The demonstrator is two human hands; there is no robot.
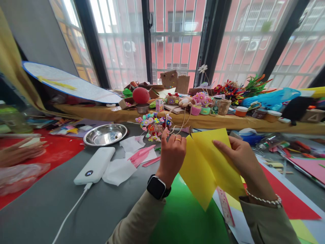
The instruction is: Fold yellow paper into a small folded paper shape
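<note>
A folded sheet of yellow paper is held upright in front of me, with a crease or split running down between its two halves. My right hand pinches its right half, thumb on the near face and fingers behind. At the paper's left edge is my left hand, closed, with its fingers curled and one finger raised; its thumb and fingertips are hidden, and it appears to grip the left half. Under the paper lies a glossy green sheet. A pink patterned strip lies to its right.
Left of my hands are a white power bank with a cable, white paper scraps, pink strips and a metal dish. Another person's hand is at far left. Crafts, including a red ball, crowd the window ledge.
</note>
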